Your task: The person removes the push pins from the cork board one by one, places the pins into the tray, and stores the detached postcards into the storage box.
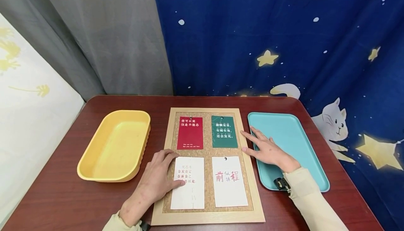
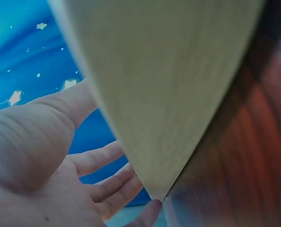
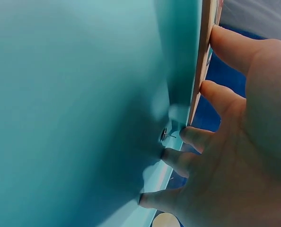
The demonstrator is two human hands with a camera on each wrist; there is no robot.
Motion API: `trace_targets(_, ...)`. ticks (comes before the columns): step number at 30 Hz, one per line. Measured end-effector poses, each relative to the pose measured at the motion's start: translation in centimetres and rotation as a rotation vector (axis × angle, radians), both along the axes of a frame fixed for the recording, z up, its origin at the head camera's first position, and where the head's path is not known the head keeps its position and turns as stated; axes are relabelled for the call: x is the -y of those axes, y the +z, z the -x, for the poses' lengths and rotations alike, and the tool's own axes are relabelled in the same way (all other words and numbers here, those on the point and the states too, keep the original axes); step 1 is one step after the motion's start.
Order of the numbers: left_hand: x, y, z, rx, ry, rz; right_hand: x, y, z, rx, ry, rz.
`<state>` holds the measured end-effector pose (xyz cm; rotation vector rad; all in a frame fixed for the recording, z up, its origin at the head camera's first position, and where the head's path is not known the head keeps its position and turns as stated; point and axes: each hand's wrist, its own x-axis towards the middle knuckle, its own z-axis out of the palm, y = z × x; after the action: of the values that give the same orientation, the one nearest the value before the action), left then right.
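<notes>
Right hand [image 3: 235,137], fingers spread, thumb and index fingertip against pale wooden frame [image 3: 202,59]. Smooth turquoise plastic tray [image 3: 74,94] fills left; small dark-headed metal pin [image 3: 164,135] on it, near fingertips.

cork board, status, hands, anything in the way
Left hand at left edge of cork board, partly over lower-left white card; right hand touching right edge. Board bears four cards. Turquoise tray under right hand, pin inside.

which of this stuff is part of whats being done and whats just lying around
Likely in the job:
corkboard
red card
green card
left white card
right white card
left hand, right hand
teal tray, pin in it

Probably just around:
yellow tub, untouched
starry curtain
grey curtain
</notes>
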<state>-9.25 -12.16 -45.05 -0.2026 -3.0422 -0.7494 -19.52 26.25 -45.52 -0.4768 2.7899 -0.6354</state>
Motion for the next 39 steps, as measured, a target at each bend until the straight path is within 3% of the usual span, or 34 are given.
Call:
trace_targets(19,-0.48,0.19,-0.4,-0.106,0.026,-0.012,-0.01,-0.09,-0.06,0.007,0.003,0.012)
trace_targets(29,-0.39,0.15,-0.11,-0.158,0.039,-0.118,-0.14,-0.04,-0.03,0.011,-0.001,0.019)
trace_targets(39,-0.3,0.31,0.03,-0.117,0.034,-0.323,-0.23,-0.18,0.09,0.009,-0.005,0.022)
